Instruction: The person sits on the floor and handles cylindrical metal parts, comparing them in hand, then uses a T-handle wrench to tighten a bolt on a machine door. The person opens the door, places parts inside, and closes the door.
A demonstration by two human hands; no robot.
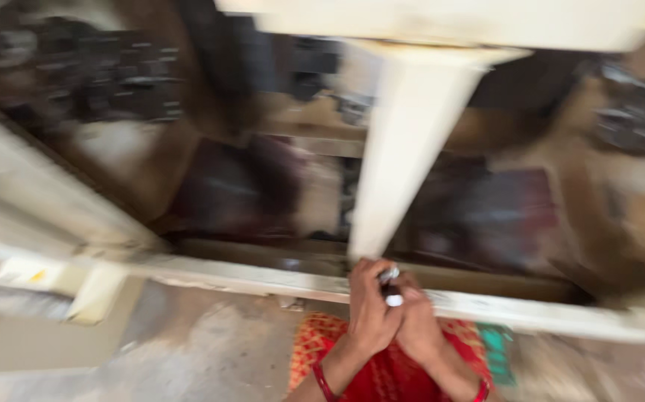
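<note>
- The left hand [371,309] and right hand [418,327] are pressed together, both clenched round a small white-and-silver object [390,286].
- The object is blurred; its long axis seems roughly upright, top tipped slightly right. What kind of thing it is, I cannot tell.
- It sits just below the foot of a cream post [412,141], over a cream rail [263,279].
- Red cloth [382,372] lies beneath the wrists.
</note>
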